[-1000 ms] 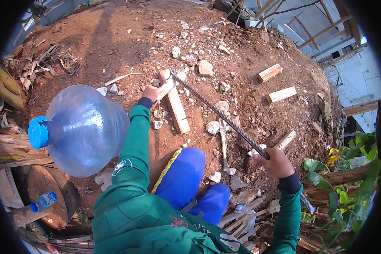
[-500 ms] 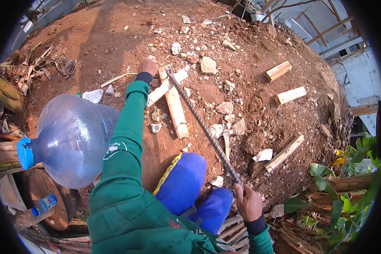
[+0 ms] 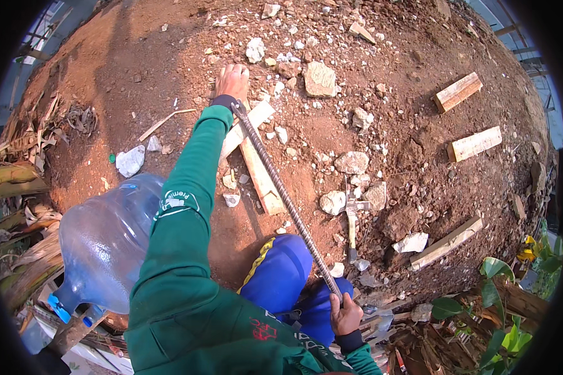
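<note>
My right hand (image 3: 346, 314) is wrapped round the near end of a long ribbed steel bar (image 3: 286, 195), beside my blue-trousered knees. The bar slants away to the left, and its flattened far tip lies by my left wrist. My left hand (image 3: 233, 81) is over the far end of a narrow wooden piece (image 3: 260, 172), its fingers bent down around that end; the fingertips are partly hidden. This piece crosses a second, paler wooden piece (image 3: 247, 130) on the soil. A hammer (image 3: 351, 226) with a light handle lies right of the bar, among stones.
A large clear water jug (image 3: 109, 240) with a blue cap leans at my left. Wood blocks (image 3: 458, 92) (image 3: 475, 144) and a longer offcut (image 3: 447, 242) lie on the right. Stones (image 3: 319, 79) dot the reddish soil. Green plants (image 3: 500, 312) stand at lower right.
My left hand has moved from beside the crossed wood onto the far end of the narrow piece. My right hand still grips the bar. The view has shifted, bringing the hammer more into sight.
</note>
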The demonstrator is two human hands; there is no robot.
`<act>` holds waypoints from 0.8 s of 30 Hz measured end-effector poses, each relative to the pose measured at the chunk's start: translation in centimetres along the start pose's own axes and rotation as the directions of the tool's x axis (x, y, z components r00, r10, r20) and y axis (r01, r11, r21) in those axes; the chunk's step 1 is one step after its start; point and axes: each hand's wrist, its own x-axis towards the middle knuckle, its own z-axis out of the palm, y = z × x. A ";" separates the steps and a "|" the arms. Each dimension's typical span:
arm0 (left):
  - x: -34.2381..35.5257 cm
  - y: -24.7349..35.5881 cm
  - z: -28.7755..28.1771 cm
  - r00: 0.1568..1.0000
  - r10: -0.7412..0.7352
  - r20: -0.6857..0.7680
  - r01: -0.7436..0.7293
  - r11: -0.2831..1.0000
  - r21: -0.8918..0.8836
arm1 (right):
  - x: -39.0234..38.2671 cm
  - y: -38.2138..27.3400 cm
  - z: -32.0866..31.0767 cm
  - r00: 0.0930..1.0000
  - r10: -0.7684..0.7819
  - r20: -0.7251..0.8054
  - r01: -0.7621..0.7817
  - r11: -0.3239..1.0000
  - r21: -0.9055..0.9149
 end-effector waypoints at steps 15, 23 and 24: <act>-0.3 -3.3 -2.1 0.984 -0.156 0.083 0.176 0.828 -0.532 | 1.8 8.2 6.7 0.980 -0.065 0.189 -0.025 0.900 0.435; -9.9 10.1 -13.2 0.753 0.418 0.508 0.297 0.474 -0.829 | -11.7 11.3 9.3 0.995 0.045 -0.084 0.007 0.844 0.536; -10.8 11.8 -13.8 0.716 0.506 0.481 0.196 0.515 -0.834 | -13.9 11.8 9.8 0.991 0.062 -0.119 0.011 0.843 0.537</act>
